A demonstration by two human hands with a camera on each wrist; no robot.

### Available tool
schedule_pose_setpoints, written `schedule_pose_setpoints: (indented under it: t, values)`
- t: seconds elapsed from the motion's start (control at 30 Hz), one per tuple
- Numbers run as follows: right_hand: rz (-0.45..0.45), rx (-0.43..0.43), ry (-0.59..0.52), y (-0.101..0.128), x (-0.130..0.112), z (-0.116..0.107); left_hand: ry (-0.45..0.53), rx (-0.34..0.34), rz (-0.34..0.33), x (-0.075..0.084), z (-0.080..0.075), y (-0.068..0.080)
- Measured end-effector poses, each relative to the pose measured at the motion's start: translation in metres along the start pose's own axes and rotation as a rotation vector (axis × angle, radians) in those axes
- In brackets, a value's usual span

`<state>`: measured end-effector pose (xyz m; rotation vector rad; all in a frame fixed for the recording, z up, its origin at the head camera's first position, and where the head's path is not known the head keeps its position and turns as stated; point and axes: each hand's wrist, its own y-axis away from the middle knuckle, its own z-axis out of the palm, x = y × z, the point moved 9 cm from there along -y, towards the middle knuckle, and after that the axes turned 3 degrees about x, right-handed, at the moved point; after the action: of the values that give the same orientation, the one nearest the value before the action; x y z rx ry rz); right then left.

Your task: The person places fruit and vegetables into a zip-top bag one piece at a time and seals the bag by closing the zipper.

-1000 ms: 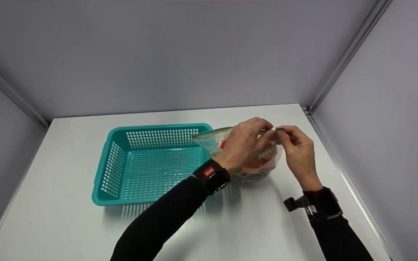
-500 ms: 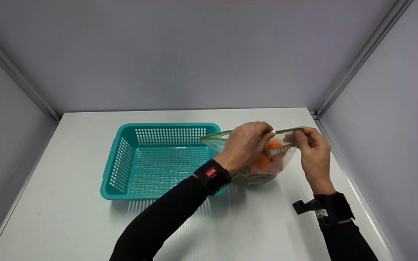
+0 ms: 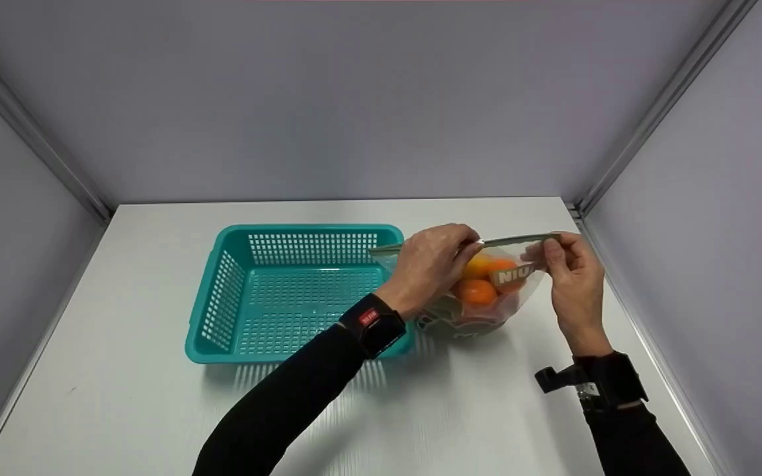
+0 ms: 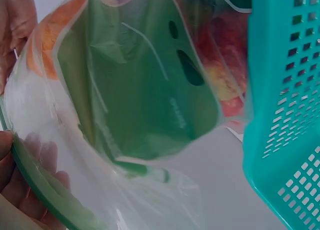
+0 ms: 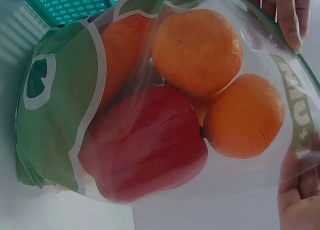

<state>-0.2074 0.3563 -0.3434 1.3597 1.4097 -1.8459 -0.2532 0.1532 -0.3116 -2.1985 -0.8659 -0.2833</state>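
A clear zip bag (image 3: pixel 487 291) of oranges (image 5: pixel 197 50) and a red apple (image 5: pixel 145 150) is held over the counter (image 3: pixel 487 410) beside a teal basket (image 3: pixel 288 291). Its green seal strip is pinched by the left hand (image 3: pixel 430 264) and right hand (image 3: pixel 569 271) (each grip closed on it). The film is judged soft, slippery and bottom-heavy; the stiffer strip seems the best hold.

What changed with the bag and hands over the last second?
The left hand slid left along the bag's top strip and the right hand moved right, so the gap between them grew and the oranges came into view. Both hands keep pinching the strip; the basket stayed beside the bag.
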Motion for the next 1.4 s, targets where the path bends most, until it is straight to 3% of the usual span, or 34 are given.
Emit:
schedule_pose_setpoints:
  t: [0.27, 0.5, 0.8, 1.07, 1.4]
  values:
    - [0.026, -0.034, -0.032, 0.0, 0.002, 0.006, 0.003, -0.005, -0.027, -0.006, -0.001, 0.004]
    - [0.021, 0.001, -0.004, -0.002, -0.001, 0.003, 0.013, 0.011, -0.021, -0.006, -0.006, 0.006]
    - [0.033, 0.041, -0.066, -0.003, 0.002, -0.004, 0.002, 0.05, 0.005, -0.01, -0.014, 0.011]
    - [0.037, 0.056, -0.056, -0.003, 0.003, -0.007, -0.008, 0.059, 0.004, -0.019, -0.019, 0.016]
    - [0.034, 0.091, -0.106, -0.004, 0.006, -0.01, -0.029, 0.107, 0.057, -0.022, -0.03, 0.021]
